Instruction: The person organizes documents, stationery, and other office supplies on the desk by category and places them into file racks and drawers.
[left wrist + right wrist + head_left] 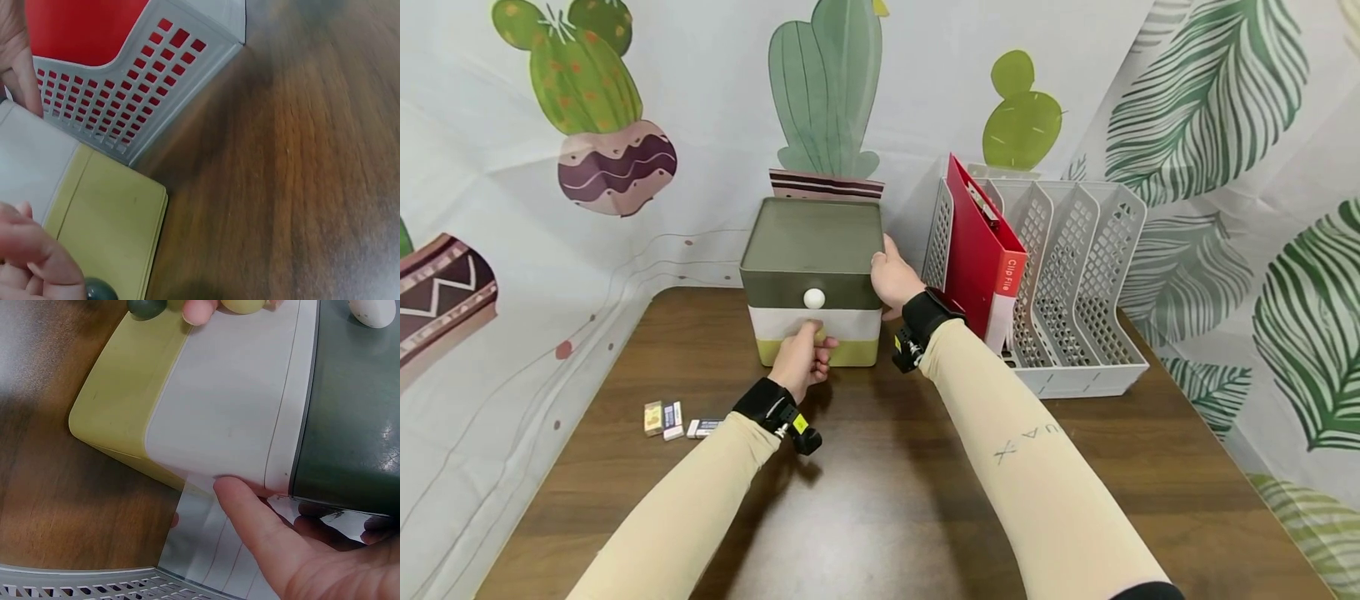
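A small drawer box (820, 237) stands at the back of the table. Its tiers are dark green with a white knob (814, 298), white, and yellow at the bottom with a dark green knob (147, 306). My left hand (801, 362) is at the front of the white drawer (222, 394), its thumb and finger pinching the yellow knob (244, 305). On the box's right side rests my right hand (897, 277). Its thumb (244, 506) touches the white tier near the front corner, and its other fingers lie along the side, partly hidden.
Right of the box, close to my right hand, stands a grey perforated file rack (1082, 379) holding a red clip file (981, 258). Several small erasers (672, 420) lie on the table (865, 517) at the left. A patterned cloth (700, 100) hangs behind.
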`<state>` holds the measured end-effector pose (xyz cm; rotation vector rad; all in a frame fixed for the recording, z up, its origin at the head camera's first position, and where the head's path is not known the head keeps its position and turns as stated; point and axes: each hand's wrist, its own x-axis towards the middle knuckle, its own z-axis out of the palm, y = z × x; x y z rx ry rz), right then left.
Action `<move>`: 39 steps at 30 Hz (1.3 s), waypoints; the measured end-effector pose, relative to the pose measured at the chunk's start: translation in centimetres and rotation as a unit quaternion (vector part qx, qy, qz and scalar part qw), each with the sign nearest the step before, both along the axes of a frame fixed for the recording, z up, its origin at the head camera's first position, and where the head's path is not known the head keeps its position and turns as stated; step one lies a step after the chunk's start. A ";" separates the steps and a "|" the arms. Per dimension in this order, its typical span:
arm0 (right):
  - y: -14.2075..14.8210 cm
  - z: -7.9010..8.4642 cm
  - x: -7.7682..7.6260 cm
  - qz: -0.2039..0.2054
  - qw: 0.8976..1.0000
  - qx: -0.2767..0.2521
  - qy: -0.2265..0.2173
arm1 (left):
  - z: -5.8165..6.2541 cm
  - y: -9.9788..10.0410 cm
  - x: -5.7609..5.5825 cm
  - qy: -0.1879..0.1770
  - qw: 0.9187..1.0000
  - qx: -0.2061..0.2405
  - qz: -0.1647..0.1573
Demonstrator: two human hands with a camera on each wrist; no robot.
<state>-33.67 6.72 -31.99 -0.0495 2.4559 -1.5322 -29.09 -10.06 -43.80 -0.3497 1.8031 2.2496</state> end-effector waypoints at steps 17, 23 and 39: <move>0.1 -0.1 0.1 0.012 1.000 0.019 0.008 | -0.2 0.3 0.9 0.035 0.999 0.003 -0.036; 0.2 0.1 0.1 0.022 0.998 0.047 0.022 | -0.3 0.3 1.8 0.044 0.998 -0.001 -0.052; 0.1 0.0 0.1 0.016 0.998 0.054 0.026 | -0.9 0.4 8.9 0.052 0.996 0.002 -0.066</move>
